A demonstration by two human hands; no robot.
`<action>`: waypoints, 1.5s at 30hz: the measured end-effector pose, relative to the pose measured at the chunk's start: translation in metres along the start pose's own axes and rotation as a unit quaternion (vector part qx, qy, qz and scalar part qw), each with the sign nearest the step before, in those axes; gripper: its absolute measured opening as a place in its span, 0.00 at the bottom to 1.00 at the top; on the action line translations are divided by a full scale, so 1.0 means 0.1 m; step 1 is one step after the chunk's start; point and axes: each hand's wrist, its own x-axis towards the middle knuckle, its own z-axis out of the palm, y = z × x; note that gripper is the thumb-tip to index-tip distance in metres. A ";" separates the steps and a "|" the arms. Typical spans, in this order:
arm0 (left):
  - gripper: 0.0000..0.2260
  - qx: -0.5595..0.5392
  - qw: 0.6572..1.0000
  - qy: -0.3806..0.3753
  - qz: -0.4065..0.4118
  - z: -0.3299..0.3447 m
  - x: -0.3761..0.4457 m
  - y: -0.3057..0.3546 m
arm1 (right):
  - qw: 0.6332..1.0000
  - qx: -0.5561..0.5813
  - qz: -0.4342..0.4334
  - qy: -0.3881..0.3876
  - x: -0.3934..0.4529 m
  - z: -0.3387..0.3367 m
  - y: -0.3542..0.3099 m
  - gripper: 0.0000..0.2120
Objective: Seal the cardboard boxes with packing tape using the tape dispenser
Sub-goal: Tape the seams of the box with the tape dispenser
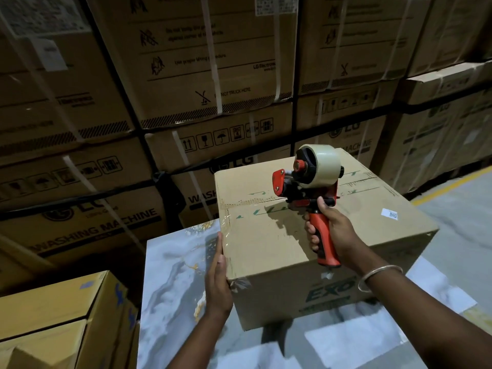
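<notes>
A brown cardboard box (269, 243) with green print stands on a marble-patterned table (175, 275). Clear tape runs along its top seam and down its left side. My right hand (332, 233) grips the red handle of a tape dispenser (308, 187) with a roll of clear tape, its front end low over the seam near the middle of the box top. My left hand (217, 280) lies flat with straight fingers against the box's left side, over the tape end.
Tall stacks of strapped washing machine cartons (186, 75) fill the background close behind the table. A yellowish carton (61, 315) sits at the lower left. Grey floor with a yellow line (450, 187) lies to the right.
</notes>
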 end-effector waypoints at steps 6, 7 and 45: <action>0.16 0.067 0.996 0.043 -0.048 -0.05 0.14 0.29 | 1.000 0.003 -0.006 -0.001 -0.01 0.00 0.01 0.25; 0.13 0.085 0.993 0.037 -0.069 -0.03 0.18 0.35 | 1.000 0.002 -0.005 -0.001 -0.01 0.01 0.01 0.25; 0.27 0.430 0.897 0.010 -0.099 -0.60 -0.05 0.65 | 0.995 -0.025 0.056 -0.081 -0.03 0.82 0.27 0.24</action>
